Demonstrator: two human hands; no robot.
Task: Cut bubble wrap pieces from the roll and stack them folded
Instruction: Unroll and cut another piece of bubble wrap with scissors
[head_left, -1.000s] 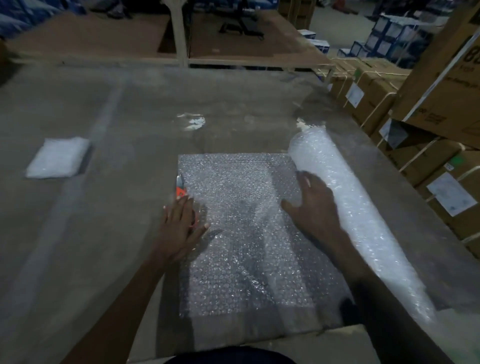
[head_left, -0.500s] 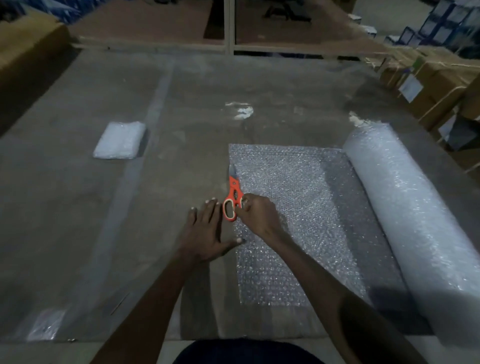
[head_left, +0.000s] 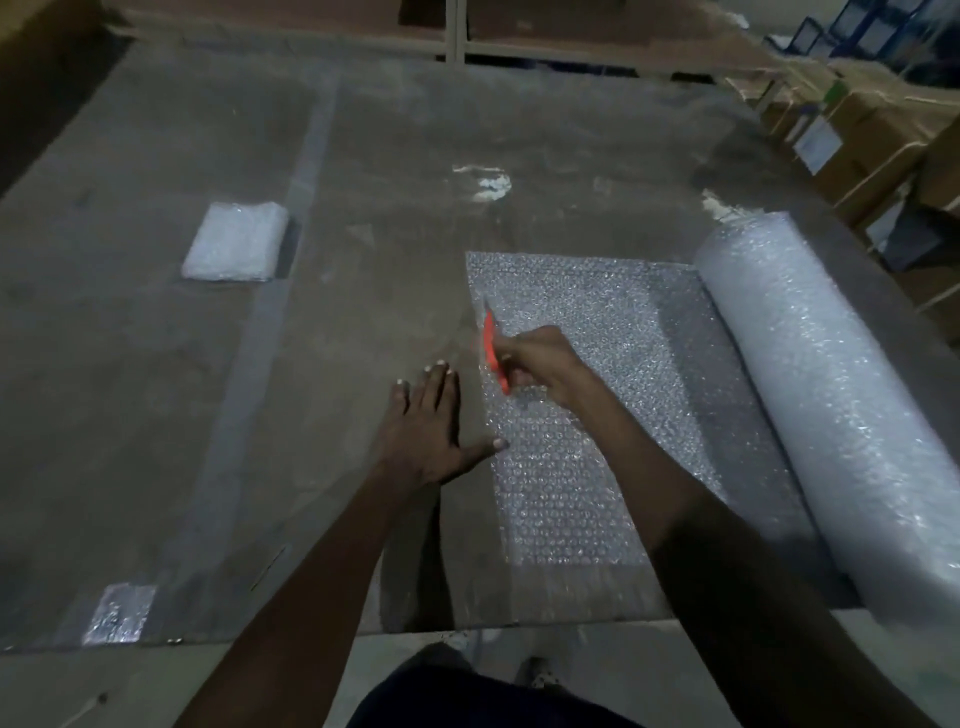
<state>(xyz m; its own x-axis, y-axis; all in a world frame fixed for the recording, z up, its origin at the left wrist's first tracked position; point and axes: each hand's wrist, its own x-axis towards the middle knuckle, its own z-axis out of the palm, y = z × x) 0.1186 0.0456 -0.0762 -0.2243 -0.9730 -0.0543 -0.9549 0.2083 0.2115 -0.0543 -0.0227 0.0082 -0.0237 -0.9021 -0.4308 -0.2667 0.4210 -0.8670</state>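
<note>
A thick bubble wrap roll (head_left: 831, 405) lies along the table's right side. Its unrolled sheet (head_left: 587, 322) is spread flat to the left of it. My right hand (head_left: 540, 364) grips orange-handled scissors (head_left: 491, 351), lifted and tilted over the sheet's left edge. My left hand (head_left: 426, 426) lies flat on the table beside that edge, fingers straight, with the thumb touching the sheet. A folded bubble wrap piece (head_left: 236, 241) lies at the far left of the table.
The wide grey table (head_left: 363, 156) has a pale tape stripe running front to back. A small bubble wrap scrap (head_left: 119, 613) sits at the near left edge. Cardboard boxes (head_left: 872, 135) are stacked beyond the right side. Torn white bits (head_left: 488, 182) lie mid-table.
My right hand left the sheet near the roll, crossed to the left edge and picked up the scissors, which are now raised and tilted. My left hand moved off the scissors.
</note>
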